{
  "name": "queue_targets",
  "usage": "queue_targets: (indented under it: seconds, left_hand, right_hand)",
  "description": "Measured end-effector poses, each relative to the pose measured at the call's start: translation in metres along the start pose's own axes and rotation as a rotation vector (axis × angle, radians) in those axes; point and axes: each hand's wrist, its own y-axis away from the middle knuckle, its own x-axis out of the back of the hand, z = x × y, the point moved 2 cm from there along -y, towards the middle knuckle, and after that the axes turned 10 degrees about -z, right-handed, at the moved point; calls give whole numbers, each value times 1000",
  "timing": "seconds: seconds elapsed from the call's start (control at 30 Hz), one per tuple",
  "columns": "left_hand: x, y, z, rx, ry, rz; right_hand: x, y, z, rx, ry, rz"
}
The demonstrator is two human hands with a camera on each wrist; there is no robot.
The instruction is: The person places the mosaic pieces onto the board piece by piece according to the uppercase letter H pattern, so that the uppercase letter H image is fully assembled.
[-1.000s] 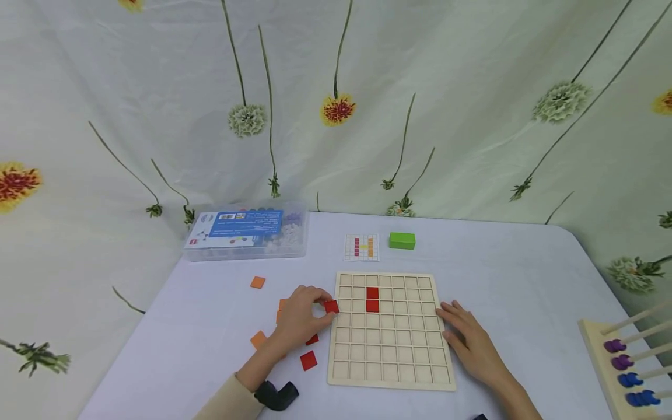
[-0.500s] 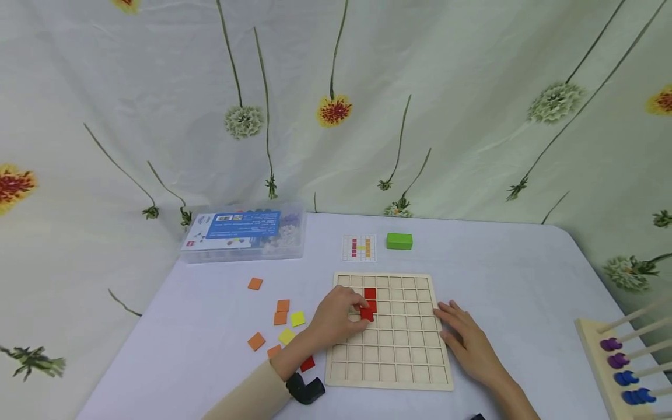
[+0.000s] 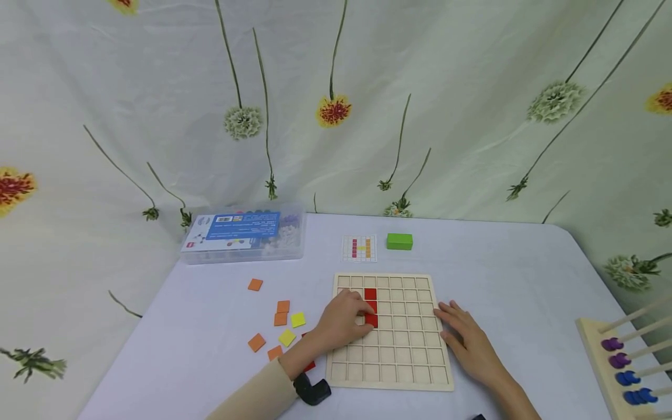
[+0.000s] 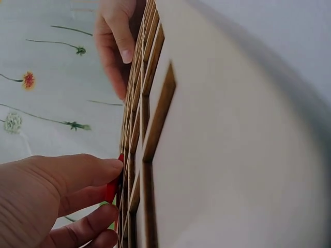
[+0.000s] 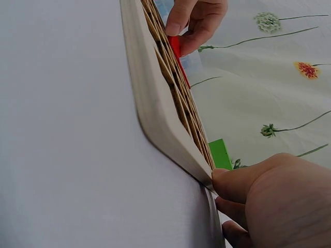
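In the head view my left hand [image 3: 343, 321] reaches over a wooden grid board [image 3: 404, 373]. Thumb and fingertips pinch a red square tile [image 3: 372, 321] at a cell, also visible as a red tile [image 4: 111, 188] between the fingers in the left wrist view. Directly above it in the same column are a red tile [image 3: 370, 293] and a second one, partly covered by my fingers. My right hand [image 3: 468, 344] rests against the board's right edge with its fingers spread; in the right wrist view the thumb [image 5: 232, 183] touches the rim.
Loose orange tiles [image 3: 256, 342], yellow tiles [image 3: 298, 319] and partly hidden red tiles [image 3: 310, 366] lie left of the board. Behind it are a pattern card [image 3: 359, 248] and a green block [image 3: 399, 241]. A clear plastic box [image 3: 244, 233] stands back left, a bead rack [image 3: 595, 356] at right.
My left hand has carried the red tile from the board's left edge rightward to the cell below the other two red tiles. The right hand has stayed at the board's edge.
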Motion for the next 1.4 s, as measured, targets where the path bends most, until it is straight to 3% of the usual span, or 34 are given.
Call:
queue_targets:
  seconds: [0.2, 0.37, 0.6, 0.73, 0.87, 1.1, 1.4]
  left_hand:
    - [3, 5, 1, -5, -47, 26]
    - [19, 20, -5, 31, -29, 78]
    - [45, 63, -20, 79, 100, 162]
    - [45, 90, -36, 78, 137, 214]
    - [40, 107, -50, 116, 165, 247]
    - [30, 111, -64, 138, 181, 250]
    - [20, 110, -67, 180, 120, 212]
  right_hand:
    - [0, 0, -1, -13, -10, -10]
    - [1, 1, -2, -18, -8, -15]
    - [4, 1, -1, -15, -11, -15]
    - [2, 1, -1, -3, -17, -17]
    - [2, 1, -2, -6, -17, -23]
    - [1, 0, -1, -7, -9, -21]
    - [1, 0, -2, 9, -19, -13]
